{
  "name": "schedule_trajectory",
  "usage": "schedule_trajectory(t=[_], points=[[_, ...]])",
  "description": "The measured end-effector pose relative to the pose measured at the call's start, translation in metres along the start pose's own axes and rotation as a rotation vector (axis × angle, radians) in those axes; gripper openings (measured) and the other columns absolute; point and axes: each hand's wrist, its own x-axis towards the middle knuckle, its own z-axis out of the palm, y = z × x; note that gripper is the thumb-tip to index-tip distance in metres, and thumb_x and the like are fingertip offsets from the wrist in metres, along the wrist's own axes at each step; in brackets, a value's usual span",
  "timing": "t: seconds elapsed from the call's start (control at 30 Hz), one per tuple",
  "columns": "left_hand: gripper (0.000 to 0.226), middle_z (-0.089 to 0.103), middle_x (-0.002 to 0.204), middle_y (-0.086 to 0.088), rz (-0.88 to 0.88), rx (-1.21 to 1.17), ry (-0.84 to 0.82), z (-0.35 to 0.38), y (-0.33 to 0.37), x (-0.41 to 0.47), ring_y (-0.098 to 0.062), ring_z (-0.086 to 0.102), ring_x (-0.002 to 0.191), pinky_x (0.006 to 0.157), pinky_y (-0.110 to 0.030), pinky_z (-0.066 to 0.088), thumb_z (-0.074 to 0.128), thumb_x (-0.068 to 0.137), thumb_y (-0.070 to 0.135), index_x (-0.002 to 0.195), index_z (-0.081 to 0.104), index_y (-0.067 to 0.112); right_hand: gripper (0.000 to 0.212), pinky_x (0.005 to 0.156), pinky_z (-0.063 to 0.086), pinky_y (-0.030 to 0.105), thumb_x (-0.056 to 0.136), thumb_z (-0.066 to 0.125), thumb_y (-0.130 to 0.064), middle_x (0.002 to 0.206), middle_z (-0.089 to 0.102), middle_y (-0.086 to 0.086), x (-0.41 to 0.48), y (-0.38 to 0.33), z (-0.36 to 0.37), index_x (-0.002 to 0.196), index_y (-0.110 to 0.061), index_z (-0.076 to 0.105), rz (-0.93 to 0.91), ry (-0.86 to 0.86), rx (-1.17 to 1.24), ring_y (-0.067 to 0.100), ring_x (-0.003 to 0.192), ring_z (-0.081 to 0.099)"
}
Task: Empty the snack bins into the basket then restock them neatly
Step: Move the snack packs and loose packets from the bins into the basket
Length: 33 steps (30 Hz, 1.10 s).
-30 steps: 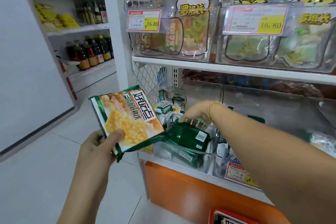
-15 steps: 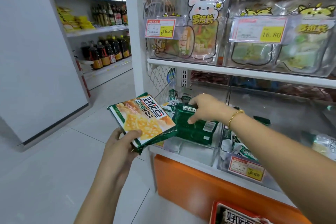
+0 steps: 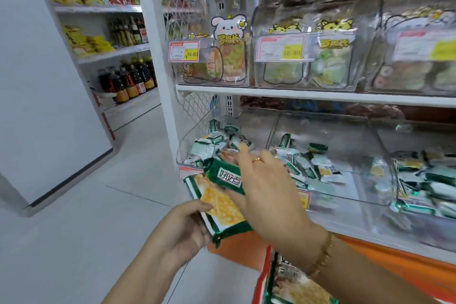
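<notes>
Near the bins (image 3: 362, 180), the left hand (image 3: 182, 232) is gripping a yellow bag (image 3: 222, 207), and the right hand (image 3: 269, 187) is holding a green pack (image 3: 225, 176) on top of it.

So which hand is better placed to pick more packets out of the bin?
The right hand, probably: it is right at the bin of small packets, touching a green packet atop the cracker packet that the left hand grips.
</notes>
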Motion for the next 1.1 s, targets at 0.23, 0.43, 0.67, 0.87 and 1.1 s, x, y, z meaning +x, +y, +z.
schedule_trajectory(t=[0.23, 0.43, 0.67, 0.87, 1.1], points=[[0.047, 0.064, 0.117, -0.024, -0.005, -0.042, -0.016, 0.03, -0.005, -0.004, -0.034, 0.066, 0.093, 0.079, -0.049, 0.053, 0.049, 0.072, -0.002, 0.119, 0.056, -0.001, 0.038, 0.117, 0.015, 0.035, 0.099, 0.044, -0.028, 0.147, 0.027, -0.029, -0.036, 0.048, -0.002, 0.137, -0.036, 0.046, -0.027, -0.037, 0.461, 0.01, 0.138, 0.015], [0.042, 0.059, 0.114, -0.022, -0.029, 0.074, -0.105, 0.058, -0.014, -0.01, -0.034, 0.061, 0.091, 0.067, -0.043, 0.058, 0.049, 0.069, -0.004, 0.111, 0.049, 0.004, 0.029, 0.118, 0.016, 0.035, 0.097, 0.05, -0.022, 0.146, 0.029, -0.033, -0.072, 0.095, -0.001, 0.111, -0.038, 0.068, 0.225, 0.097, 1.123, -0.008, 0.14, 0.014], [0.096, 0.059, 0.124, -0.025, -0.07, 0.181, -0.208, 0.063, -0.028, -0.013, -0.041, 0.06, 0.109, 0.094, -0.055, 0.046, 0.081, 0.023, -0.007, 0.115, 0.054, -0.003, 0.106, 0.104, 0.032, 0.026, 0.062, 0.079, -0.044, 0.153, 0.021, -0.018, -0.111, 0.144, -0.024, 0.148, -0.043, 0.016, 0.55, -0.226, 0.969, 0.01, 0.141, 0.023], [0.054, 0.053, 0.102, -0.019, -0.097, 0.158, -0.123, 0.065, -0.082, -0.01, -0.037, 0.054, 0.095, 0.096, -0.047, 0.044, 0.062, 0.048, -0.012, 0.097, 0.049, 0.006, 0.075, 0.083, 0.057, 0.039, 0.058, 0.081, -0.029, 0.118, 0.066, 0.001, -0.17, 0.154, 0.009, 0.126, -0.019, 0.051, 0.791, -0.184, 1.55, 0.016, 0.097, 0.069], [0.075, 0.056, 0.104, -0.019, 0.035, -0.055, -0.033, 0.062, -0.184, -0.022, -0.033, 0.055, 0.094, 0.088, -0.043, 0.045, 0.052, 0.054, -0.009, 0.128, 0.046, 0.001, 0.105, 0.1, 0.046, 0.048, 0.039, 0.095, -0.038, 0.132, 0.058, 0.007, -0.218, 0.132, 0.047, 0.134, -0.031, 0.049, 1.007, -0.036, 1.642, 0.025, 0.122, 0.054]])
